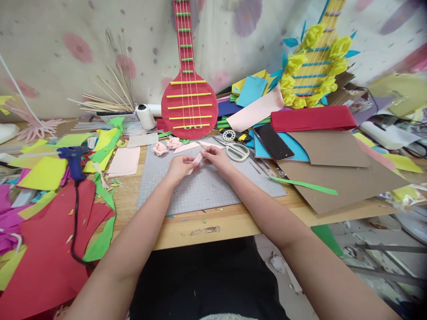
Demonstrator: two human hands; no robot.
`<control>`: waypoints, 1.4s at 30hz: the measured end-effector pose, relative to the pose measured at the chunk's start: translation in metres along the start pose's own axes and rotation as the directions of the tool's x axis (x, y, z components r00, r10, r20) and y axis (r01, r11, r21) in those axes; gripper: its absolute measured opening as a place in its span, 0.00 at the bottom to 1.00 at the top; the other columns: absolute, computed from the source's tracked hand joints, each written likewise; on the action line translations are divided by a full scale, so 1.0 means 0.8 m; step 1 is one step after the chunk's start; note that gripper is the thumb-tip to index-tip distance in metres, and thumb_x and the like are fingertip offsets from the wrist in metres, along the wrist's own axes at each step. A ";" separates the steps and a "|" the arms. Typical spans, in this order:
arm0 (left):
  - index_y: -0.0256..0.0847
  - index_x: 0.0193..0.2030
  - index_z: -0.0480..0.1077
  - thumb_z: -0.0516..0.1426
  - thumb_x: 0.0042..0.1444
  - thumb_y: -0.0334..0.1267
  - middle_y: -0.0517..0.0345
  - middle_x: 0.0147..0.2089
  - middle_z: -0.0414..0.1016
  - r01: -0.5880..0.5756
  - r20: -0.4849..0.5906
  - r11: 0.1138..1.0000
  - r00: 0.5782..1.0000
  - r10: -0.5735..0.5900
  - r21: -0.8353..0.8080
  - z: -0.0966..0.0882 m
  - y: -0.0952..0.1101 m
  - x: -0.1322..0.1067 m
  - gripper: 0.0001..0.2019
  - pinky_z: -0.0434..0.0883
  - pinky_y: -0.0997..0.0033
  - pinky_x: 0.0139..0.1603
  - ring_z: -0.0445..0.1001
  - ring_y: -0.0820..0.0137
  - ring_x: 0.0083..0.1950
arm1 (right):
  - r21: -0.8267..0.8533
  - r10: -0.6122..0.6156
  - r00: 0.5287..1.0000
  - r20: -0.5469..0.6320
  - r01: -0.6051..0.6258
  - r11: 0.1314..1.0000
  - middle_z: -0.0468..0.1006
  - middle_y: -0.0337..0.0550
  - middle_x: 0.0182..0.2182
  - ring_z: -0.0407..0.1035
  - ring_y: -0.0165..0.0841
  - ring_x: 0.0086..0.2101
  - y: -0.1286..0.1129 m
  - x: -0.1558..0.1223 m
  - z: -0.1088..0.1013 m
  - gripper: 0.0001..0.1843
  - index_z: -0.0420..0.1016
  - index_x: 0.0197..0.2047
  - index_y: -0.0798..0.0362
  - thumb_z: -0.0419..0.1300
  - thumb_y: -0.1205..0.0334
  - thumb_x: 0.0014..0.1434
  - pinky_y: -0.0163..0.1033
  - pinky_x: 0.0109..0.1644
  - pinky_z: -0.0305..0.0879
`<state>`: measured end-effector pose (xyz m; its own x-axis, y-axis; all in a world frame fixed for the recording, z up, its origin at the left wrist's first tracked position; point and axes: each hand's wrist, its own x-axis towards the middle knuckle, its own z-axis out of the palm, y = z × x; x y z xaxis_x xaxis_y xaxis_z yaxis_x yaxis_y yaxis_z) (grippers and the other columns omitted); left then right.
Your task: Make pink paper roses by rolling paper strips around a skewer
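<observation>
Between my two hands, over the grey cutting mat (200, 195), is a narrow pale pink paper strip (197, 159). My left hand (182, 168) pinches its lower end, and the fingers of my right hand (215, 158) close on its upper end. Just beyond my left hand lie two pink paper roses (160, 149) and a flat pink paper piece (186, 147). White-handled scissors (237, 152) rest on the mat beyond my right hand, their blades pointing toward the strip.
A red paper lute (189, 106) and a yellow one with paper flowers (315, 66) lean at the back. A blue glue gun (74, 161) stands at left among coloured scraps. On the right are a black phone (273, 141) and brown cardboard (340, 182).
</observation>
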<state>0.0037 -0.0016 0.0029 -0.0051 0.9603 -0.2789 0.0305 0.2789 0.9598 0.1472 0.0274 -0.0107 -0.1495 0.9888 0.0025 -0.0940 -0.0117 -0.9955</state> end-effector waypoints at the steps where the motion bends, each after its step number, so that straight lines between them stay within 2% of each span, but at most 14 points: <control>1: 0.34 0.28 0.71 0.66 0.34 0.32 0.56 0.23 0.75 -0.007 0.005 1.000 1.000 0.007 0.001 0.000 -0.001 0.000 0.12 0.69 0.73 0.30 0.73 0.71 0.26 | 0.030 0.008 1.000 0.000 -0.008 1.000 0.68 0.33 0.23 0.63 0.24 0.26 0.000 0.000 -0.001 0.17 0.66 0.24 0.54 0.66 0.51 0.38 0.33 0.33 0.63; 4: 0.34 0.29 0.71 0.66 0.33 0.34 0.57 0.24 0.75 -0.033 0.018 0.999 0.999 0.033 -0.010 0.001 -0.003 0.001 0.13 0.69 0.73 0.31 0.74 0.71 0.26 | 0.107 0.037 0.999 0.018 -0.039 0.994 0.70 0.34 0.24 0.65 0.25 0.28 -0.001 0.000 -0.004 0.18 0.66 0.24 0.53 0.67 0.52 0.36 0.33 0.34 0.64; 7: 0.36 0.29 0.72 0.65 0.35 0.34 0.57 0.24 0.76 -0.069 0.011 0.998 0.998 0.069 0.008 0.000 -0.005 0.004 0.12 0.68 0.73 0.31 0.73 0.72 0.27 | 0.065 0.053 0.998 -0.018 -0.051 0.997 0.71 0.35 0.23 0.65 0.26 0.27 -0.003 0.000 -0.005 0.19 0.65 0.24 0.53 0.67 0.51 0.36 0.34 0.33 0.64; 10: 0.38 0.30 0.73 0.64 0.37 0.35 0.58 0.25 0.76 -0.155 -0.024 0.975 0.987 0.160 0.156 -0.004 -0.006 0.004 0.10 0.67 0.73 0.31 0.73 0.71 0.27 | -0.015 0.011 0.997 -0.077 -0.012 1.000 0.70 0.36 0.22 0.64 0.26 0.26 -0.003 0.001 -0.005 0.20 0.65 0.24 0.53 0.67 0.50 0.36 0.34 0.31 0.64; 14: 0.41 0.32 0.75 0.62 0.42 0.37 0.57 0.29 0.77 -0.283 -0.060 0.860 0.939 0.338 0.424 -0.005 -0.004 -0.002 0.08 0.65 0.73 0.33 0.73 0.70 0.30 | -0.078 -0.040 0.997 -0.072 0.035 0.996 0.68 0.34 0.21 0.61 0.25 0.24 -0.003 0.002 -0.005 0.19 0.66 0.24 0.53 0.66 0.49 0.37 0.35 0.31 0.63; 19: 0.43 0.34 0.75 0.60 0.46 0.38 0.57 0.32 0.77 -0.338 -0.033 0.778 0.908 0.417 0.529 -0.006 -0.001 -0.007 0.07 0.64 0.71 0.35 0.74 0.68 0.32 | -0.129 -0.058 0.997 -0.051 0.051 0.990 0.66 0.34 0.19 0.58 0.24 0.22 -0.003 0.002 -0.007 0.17 0.67 0.21 0.53 0.65 0.49 0.38 0.35 0.29 0.60; 26: 0.44 0.33 0.75 0.60 0.45 0.38 0.58 0.31 0.77 -0.330 -0.036 0.772 0.910 0.414 0.543 -0.008 0.001 -0.009 0.07 0.64 0.71 0.36 0.73 0.69 0.32 | -0.002 0.028 0.998 -0.055 -0.028 1.000 0.69 0.35 0.22 0.61 0.25 0.24 -0.009 -0.002 -0.009 0.16 0.72 0.25 0.53 0.66 0.51 0.37 0.34 0.32 0.62; 32: 0.41 0.31 0.74 0.62 0.42 0.35 0.58 0.30 0.77 -0.298 -0.014 0.852 0.941 0.337 0.431 -0.004 0.000 -0.008 0.07 0.65 0.73 0.33 0.73 0.71 0.29 | 0.002 0.024 0.998 -0.057 -0.024 1.000 0.70 0.36 0.24 0.62 0.26 0.26 -0.010 -0.003 -0.011 0.16 0.71 0.23 0.52 0.66 0.50 0.37 0.34 0.32 0.62; 42: 0.40 0.31 0.74 0.63 0.39 0.37 0.58 0.27 0.77 -0.231 0.006 0.921 0.971 0.241 0.313 -0.006 -0.012 0.005 0.10 0.64 0.75 0.27 0.71 0.73 0.25 | -0.079 -0.016 0.997 -0.075 0.010 0.997 0.68 0.36 0.22 0.59 0.25 0.24 -0.007 0.001 -0.011 0.18 0.68 0.21 0.52 0.64 0.46 0.38 0.34 0.28 0.60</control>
<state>-0.0015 -0.0003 -0.0070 0.0084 0.9992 -0.0395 0.3420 0.0343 0.9391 0.1563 0.0299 -0.0064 -0.0739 0.9972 0.0112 -0.0173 0.0100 -0.9998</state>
